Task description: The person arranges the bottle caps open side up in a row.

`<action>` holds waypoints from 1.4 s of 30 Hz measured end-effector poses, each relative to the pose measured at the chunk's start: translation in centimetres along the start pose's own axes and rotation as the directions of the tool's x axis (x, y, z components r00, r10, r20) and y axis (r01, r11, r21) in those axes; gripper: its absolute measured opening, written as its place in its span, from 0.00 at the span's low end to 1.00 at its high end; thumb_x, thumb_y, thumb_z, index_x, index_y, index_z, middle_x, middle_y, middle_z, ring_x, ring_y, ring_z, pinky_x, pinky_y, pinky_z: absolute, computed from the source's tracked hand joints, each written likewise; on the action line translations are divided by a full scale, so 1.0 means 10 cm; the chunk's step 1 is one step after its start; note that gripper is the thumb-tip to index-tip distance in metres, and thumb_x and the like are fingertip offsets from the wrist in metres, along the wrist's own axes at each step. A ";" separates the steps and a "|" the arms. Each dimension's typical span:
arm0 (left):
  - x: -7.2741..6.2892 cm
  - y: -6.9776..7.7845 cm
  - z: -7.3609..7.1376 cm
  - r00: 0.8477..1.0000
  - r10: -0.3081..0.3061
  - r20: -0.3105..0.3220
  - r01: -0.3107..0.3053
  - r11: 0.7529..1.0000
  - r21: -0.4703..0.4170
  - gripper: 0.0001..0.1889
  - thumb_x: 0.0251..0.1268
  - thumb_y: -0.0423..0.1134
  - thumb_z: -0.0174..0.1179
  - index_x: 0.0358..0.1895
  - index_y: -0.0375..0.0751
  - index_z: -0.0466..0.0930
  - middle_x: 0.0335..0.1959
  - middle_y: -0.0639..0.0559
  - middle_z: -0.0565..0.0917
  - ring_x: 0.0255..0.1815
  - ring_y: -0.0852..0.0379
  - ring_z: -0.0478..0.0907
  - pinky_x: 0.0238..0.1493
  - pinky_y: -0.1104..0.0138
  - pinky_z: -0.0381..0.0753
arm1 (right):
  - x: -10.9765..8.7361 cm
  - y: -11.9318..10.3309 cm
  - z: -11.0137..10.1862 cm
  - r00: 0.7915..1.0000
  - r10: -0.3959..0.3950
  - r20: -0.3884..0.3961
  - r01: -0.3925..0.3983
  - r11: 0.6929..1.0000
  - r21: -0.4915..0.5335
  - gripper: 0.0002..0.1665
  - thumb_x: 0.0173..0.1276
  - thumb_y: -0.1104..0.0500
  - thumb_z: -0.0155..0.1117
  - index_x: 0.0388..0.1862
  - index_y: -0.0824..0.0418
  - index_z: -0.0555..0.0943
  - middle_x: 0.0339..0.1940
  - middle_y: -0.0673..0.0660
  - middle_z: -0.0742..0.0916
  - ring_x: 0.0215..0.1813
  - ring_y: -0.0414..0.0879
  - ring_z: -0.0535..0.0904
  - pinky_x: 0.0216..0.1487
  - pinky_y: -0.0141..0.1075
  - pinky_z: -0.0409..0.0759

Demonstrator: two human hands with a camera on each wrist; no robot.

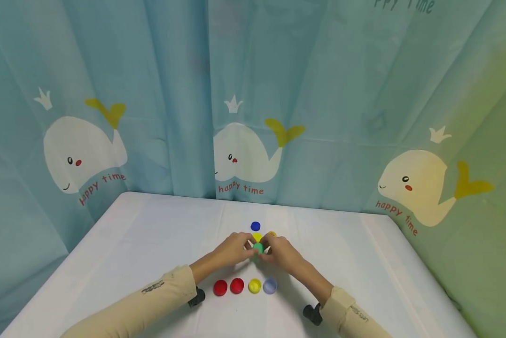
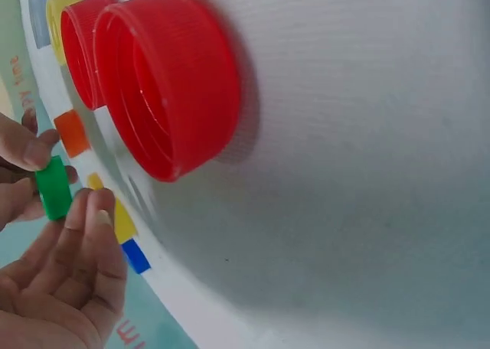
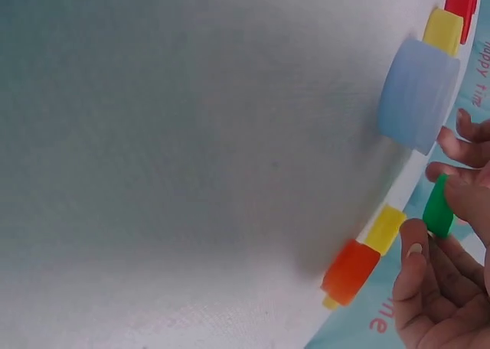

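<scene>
The left hand [image 1: 233, 248] and right hand [image 1: 284, 254] pinch a green cap [image 1: 258, 248] with their fingers; a blue cap [image 1: 255, 226] lies beyond it.

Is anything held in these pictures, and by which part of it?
A green bottle cap, held by opposite sides of its outer edge, between the left hand and right hand.

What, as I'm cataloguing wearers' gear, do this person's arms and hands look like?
The long beige fabric left sleeve and matching right sleeve each carry dark lettering near the cuff, too small to read surely. A black, rounded device shows below the left cuff, and a similar black one below the right. The left hand and right hand wear no gloves.
</scene>
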State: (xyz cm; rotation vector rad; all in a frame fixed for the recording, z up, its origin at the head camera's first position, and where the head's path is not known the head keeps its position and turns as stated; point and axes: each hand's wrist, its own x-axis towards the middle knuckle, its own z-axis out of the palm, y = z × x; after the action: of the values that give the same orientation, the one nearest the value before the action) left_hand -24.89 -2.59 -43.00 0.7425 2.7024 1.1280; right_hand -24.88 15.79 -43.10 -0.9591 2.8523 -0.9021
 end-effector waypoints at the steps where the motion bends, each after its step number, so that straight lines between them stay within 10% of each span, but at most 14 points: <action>1: 0.00 0.01 -0.01 1.000 0.000 -0.009 -0.001 1.000 -0.015 0.13 0.61 0.38 0.63 0.44 0.33 0.79 0.28 0.52 0.82 0.24 0.61 0.77 0.25 0.71 0.76 | 0.00 0.00 0.00 1.000 0.003 -0.002 -0.003 1.000 0.003 0.16 0.56 0.67 0.71 0.41 0.70 0.76 0.34 0.58 0.85 0.33 0.45 0.82 0.32 0.27 0.79; 14: -0.05 0.13 -0.01 0.994 -0.044 -0.101 0.023 0.979 -0.204 0.20 0.60 0.37 0.64 0.51 0.27 0.75 0.28 0.48 0.83 0.25 0.54 0.80 0.25 0.70 0.76 | -0.12 -0.07 -0.14 0.997 -0.036 -0.066 0.038 0.999 0.038 0.19 0.56 0.66 0.71 0.44 0.65 0.73 0.38 0.55 0.84 0.34 0.44 0.81 0.35 0.28 0.79; 22: -0.11 0.23 -0.05 0.987 0.050 -0.155 -0.081 0.977 -0.199 0.15 0.62 0.37 0.63 0.47 0.29 0.80 0.28 0.50 0.82 0.28 0.50 0.80 0.24 0.72 0.75 | -0.19 -0.11 -0.31 0.996 0.054 -0.076 -0.036 0.975 0.218 0.23 0.62 0.61 0.67 0.55 0.67 0.75 0.40 0.56 0.85 0.39 0.44 0.83 0.38 0.33 0.80; 27: -0.13 0.26 -0.04 0.978 0.100 -0.184 -0.139 0.968 -0.210 0.13 0.63 0.40 0.62 0.46 0.35 0.82 0.32 0.55 0.82 0.32 0.59 0.78 0.31 0.72 0.78 | -0.25 -0.09 -0.38 0.985 0.173 0.003 -0.156 0.880 0.449 0.22 0.65 0.54 0.65 0.51 0.68 0.79 0.41 0.57 0.86 0.43 0.48 0.83 0.47 0.41 0.78; 36: -0.19 0.36 -0.02 0.968 0.161 -0.193 -0.201 0.956 -0.212 0.09 0.64 0.39 0.61 0.45 0.42 0.80 0.34 0.56 0.83 0.34 0.63 0.78 0.38 0.71 0.78 | -0.36 -0.03 -0.43 0.956 0.231 0.184 -0.285 0.566 0.773 0.23 0.66 0.59 0.63 0.53 0.74 0.73 0.46 0.69 0.82 0.47 0.57 0.82 0.49 0.43 0.77; 42: -0.19 0.42 -0.02 0.949 0.278 -0.150 -0.302 0.938 -0.171 0.07 0.64 0.35 0.61 0.44 0.43 0.79 0.32 0.55 0.84 0.31 0.65 0.77 0.36 0.73 0.77 | -0.47 -0.01 -0.50 0.948 0.217 0.232 -0.314 0.527 0.789 0.18 0.68 0.60 0.61 0.48 0.74 0.75 0.44 0.68 0.84 0.48 0.56 0.81 0.50 0.41 0.77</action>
State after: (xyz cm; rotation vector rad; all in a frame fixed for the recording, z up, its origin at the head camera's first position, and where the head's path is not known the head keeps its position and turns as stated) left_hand -21.68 -1.10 -40.12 1.0997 2.5867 1.5223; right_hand -21.92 20.91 -39.67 -0.3930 1.9398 -1.7959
